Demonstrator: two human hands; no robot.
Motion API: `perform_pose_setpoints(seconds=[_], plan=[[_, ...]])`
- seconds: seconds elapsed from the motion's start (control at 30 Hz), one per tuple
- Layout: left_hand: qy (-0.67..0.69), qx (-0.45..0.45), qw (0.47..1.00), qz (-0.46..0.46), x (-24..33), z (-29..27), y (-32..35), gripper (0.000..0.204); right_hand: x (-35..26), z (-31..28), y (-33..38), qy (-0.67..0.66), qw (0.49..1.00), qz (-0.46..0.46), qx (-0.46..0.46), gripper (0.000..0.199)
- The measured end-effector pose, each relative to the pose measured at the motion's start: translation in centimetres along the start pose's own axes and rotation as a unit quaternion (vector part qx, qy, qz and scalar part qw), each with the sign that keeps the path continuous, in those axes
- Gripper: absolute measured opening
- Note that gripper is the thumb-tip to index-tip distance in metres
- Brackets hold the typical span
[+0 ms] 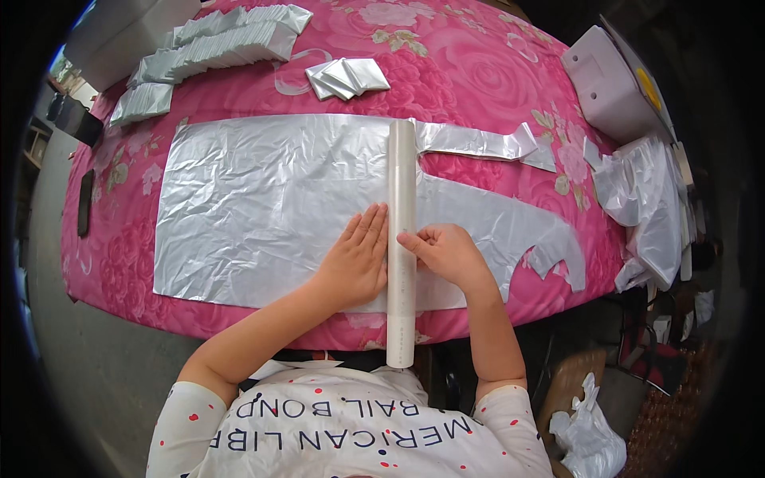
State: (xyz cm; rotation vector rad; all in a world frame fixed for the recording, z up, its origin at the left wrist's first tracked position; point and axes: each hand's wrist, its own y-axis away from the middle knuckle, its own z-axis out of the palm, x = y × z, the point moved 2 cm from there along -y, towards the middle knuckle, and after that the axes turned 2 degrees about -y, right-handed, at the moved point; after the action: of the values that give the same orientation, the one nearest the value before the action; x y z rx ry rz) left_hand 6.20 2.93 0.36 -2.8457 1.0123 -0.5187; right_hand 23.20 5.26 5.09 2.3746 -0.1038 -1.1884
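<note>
A thin silvery plastic sheet (239, 207), cut like an apron with a strap, lies spread and wrinkled in front of me. Across it, running away from my body, rests a long pale tube (403, 199) whose near end sticks out past the table edge. My left hand (358, 251) lies flat on the sheet with fingers stretched out, its fingertips close against the tube's left side. On the other side, my right hand (446, 251) has curled fingers, and its thumb presses on the tube. The sheet's strap (486, 143) extends right of the tube, folded at its end.
A pink floral cloth (478, 56) covers the table. Several folded silvery packets (347, 78) lie beyond the sheet, with long rows of packets (215, 56) at far left beside a white box (131, 36). A dark phone-like object (85, 203) lies left; a white bin (610, 84) and plastic bags (641, 199) stand right.
</note>
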Motion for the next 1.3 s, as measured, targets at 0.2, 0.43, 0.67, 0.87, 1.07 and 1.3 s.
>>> perform_pose_setpoints(seconds=[0.2, 0.43, 0.67, 0.87, 1.07, 1.3], plan=[[-0.006, 0.004, 1.000, 0.010, 0.0, 0.0, -0.1, 0.061, -1.2, -0.9, -8.7, -0.222, 0.973, -0.004, 0.057, 0.046], [-0.016, -0.009, 1.000, 0.006, 0.0, -0.3, 0.0, 0.062, 0.2, -3.0, -14.5, -0.754, 0.655, -0.022, 0.041, 0.027], [0.005, -0.002, 1.000, 0.017, 0.2, -0.3, -0.1, 0.061, 9.6, -19.2, -14.4, -0.781, 0.580, -0.210, 0.102, 0.027], [0.003, -0.002, 1.000, 0.014, 0.2, -0.2, 0.0, 0.062, 8.4, -26.1, -9.2, -0.730, 0.587, -0.266, 0.226, 0.034], [-0.005, -0.006, 1.000, 0.004, 0.0, 0.0, 0.3, 0.063, -9.7, -10.5, -5.0, -0.535, 0.752, -0.352, 0.157, 0.032], [-0.008, 0.067, 0.997, 0.025, -0.1, 0.4, 0.6, 0.060, -17.4, 16.2, -7.9, -0.271, 0.895, -0.353, -0.018, 0.027]])
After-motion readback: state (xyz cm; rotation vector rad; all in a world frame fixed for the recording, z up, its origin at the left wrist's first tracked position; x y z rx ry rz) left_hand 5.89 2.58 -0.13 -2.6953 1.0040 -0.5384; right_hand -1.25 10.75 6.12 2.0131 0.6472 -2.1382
